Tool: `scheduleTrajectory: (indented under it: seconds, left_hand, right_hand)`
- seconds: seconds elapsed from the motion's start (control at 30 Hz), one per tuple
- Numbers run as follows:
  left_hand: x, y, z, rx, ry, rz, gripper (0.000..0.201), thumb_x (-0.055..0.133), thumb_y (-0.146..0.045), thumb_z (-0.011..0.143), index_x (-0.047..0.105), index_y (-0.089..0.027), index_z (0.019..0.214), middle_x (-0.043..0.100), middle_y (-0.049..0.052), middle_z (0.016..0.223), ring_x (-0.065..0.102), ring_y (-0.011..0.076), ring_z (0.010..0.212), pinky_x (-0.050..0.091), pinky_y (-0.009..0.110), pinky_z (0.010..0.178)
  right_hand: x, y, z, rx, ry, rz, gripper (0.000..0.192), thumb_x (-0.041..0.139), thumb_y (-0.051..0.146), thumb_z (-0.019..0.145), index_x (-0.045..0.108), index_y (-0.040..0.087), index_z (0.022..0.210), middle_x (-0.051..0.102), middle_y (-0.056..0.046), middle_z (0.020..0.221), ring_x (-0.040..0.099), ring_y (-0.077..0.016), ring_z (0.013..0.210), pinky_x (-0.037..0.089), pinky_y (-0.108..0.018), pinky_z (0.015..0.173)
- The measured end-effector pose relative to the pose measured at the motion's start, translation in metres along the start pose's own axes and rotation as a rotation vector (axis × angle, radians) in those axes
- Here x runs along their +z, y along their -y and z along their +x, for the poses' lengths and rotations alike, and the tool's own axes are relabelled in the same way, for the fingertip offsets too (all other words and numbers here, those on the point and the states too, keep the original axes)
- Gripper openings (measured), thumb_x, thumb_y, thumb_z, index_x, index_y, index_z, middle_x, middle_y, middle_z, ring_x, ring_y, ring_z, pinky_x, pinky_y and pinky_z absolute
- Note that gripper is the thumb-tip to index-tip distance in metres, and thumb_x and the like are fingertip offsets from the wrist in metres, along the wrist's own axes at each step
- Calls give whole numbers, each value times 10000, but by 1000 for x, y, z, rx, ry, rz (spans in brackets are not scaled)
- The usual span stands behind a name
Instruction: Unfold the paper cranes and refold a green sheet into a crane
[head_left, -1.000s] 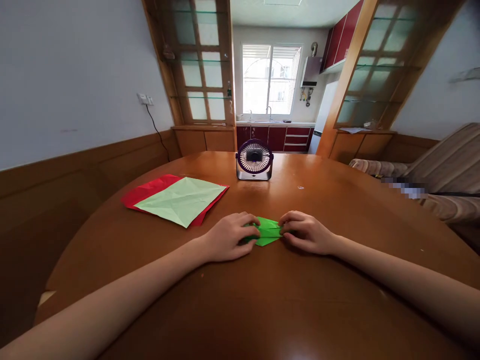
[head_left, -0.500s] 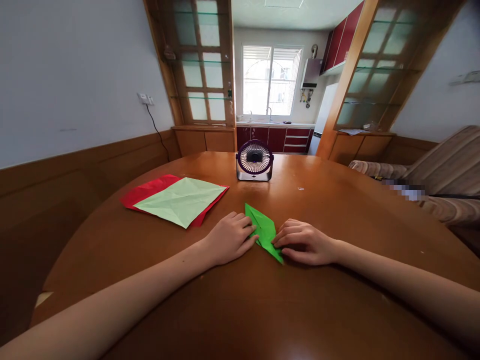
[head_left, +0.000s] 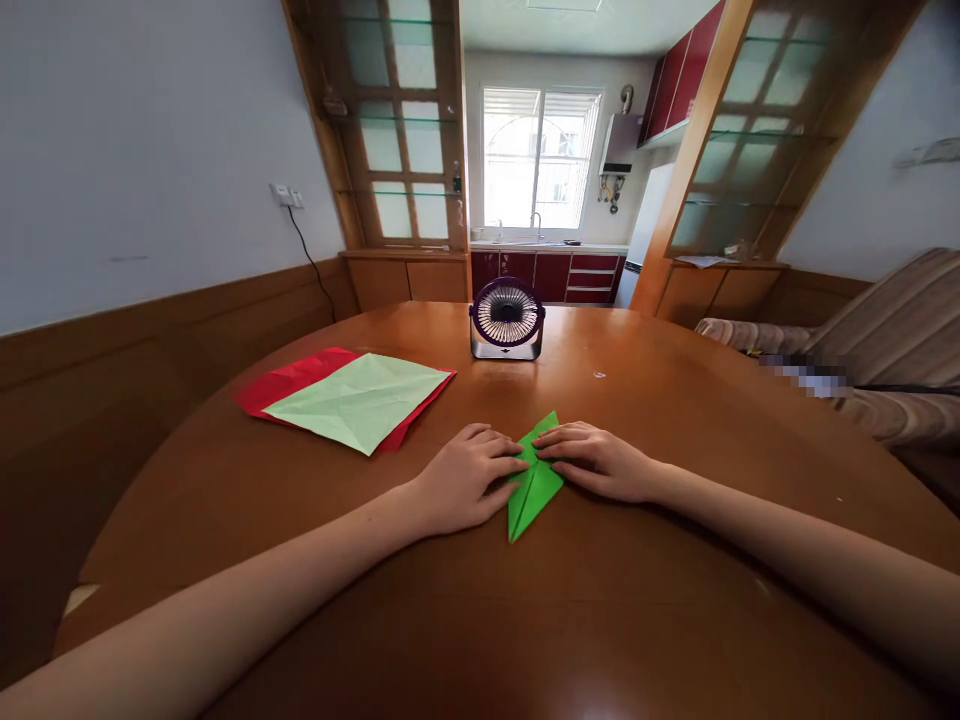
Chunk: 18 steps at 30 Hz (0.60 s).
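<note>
Now turned, pointing its long tip toward the near bench (head_left: 525, 620) edge: bright green folded paper (head_left: 534, 485), creased, kite-shaped. Pressing flat on it, fingers spread, gripping nothing: left hand (head_left: 461, 478), right hand (head_left: 596, 462). Lying beyond, pale green sheet (head_left: 360, 398).

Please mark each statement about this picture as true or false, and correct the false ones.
1. Both hands rest on the folded green paper. True: the left hand and the right hand press on the folded green paper from either side.
2. The folded paper is blue. False: it is bright green.
3. A small fan stands on the table beyond the hands. True: the small fan stands upright on the wooden table.
4. The flat sheets lie to the right of the hands. False: the pale green sheet lies to the left, on top of a red sheet.
5. The right hand holds scissors. False: it holds no tool, only touches the paper.
</note>
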<state>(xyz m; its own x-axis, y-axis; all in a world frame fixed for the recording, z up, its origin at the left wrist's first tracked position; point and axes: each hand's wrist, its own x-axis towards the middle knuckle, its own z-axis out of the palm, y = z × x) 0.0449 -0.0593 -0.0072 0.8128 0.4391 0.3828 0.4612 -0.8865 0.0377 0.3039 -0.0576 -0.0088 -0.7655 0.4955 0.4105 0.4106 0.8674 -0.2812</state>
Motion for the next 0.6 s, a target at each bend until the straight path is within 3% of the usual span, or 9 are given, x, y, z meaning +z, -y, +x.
scheduleTrajectory:
  seconds: [0.13, 0.37, 0.6]
  left_hand:
    - [-7, 3, 0, -14, 26, 40, 314, 457, -215, 921, 692, -245, 1125, 670, 58, 1185, 587, 222, 1118, 346, 457, 1052]
    - [-3, -4, 0, -35, -11, 131, 380, 469, -409, 944, 675, -172, 1159, 633, 119, 1243, 544, 281, 1182, 325, 511, 1084]
    - [6, 1, 1, 44, -80, 69, 306, 425, -169, 937, 678, -153, 1109, 662, 109, 1033, 595, 225, 960, 495, 386, 875]
  right_hand:
    - [-1, 8, -1, -3, 1, -91, 271, 534, 273, 928, 652, 189, 1157, 666, -110, 1090, 605, -229, 1015, 478, -434, 928]
    - [3, 19, -1, -12, 12, -128, 336, 571, 314, 888, 639, 147, 1172, 618, -135, 1054, 578, -236, 971, 489, -426, 891]
    - [4, 19, -2, 0, 16, -117, 395, 562, 318, 902, 572, 178, 1271, 576, -140, 1182, 541, -249, 1081, 456, -450, 962]
